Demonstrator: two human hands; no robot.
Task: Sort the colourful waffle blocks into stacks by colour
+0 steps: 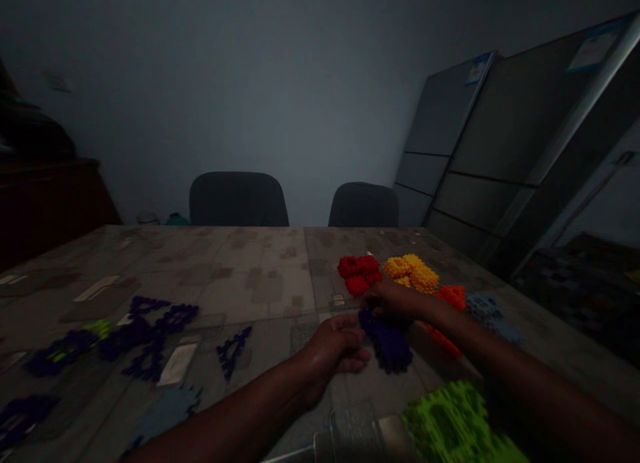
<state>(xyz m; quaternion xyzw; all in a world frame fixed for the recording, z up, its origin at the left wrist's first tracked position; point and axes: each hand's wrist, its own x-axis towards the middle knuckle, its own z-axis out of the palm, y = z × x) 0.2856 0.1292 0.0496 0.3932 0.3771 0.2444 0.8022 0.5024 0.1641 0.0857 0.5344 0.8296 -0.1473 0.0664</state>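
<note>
My left hand (336, 348) lies on the table with its fingers curled, touching the left edge of a dark purple bristle-block pile (387, 343). My right hand (393, 299) reaches over the same pile from the right, fingers closed down on its top edge. Just beyond the right hand sit a red pile (358, 271), a yellow pile (414, 271) and an orange pile (453, 295). The light is dim, so what the fingers hold is hard to make out.
Flat purple assembled shapes (145, 330) lie on the left of the patterned table (250, 276), with a small one (233, 350) nearer the middle. A green pile (457, 426) is at the front right, blue-grey blocks (487, 311) at the right. Two chairs (237, 200) stand behind.
</note>
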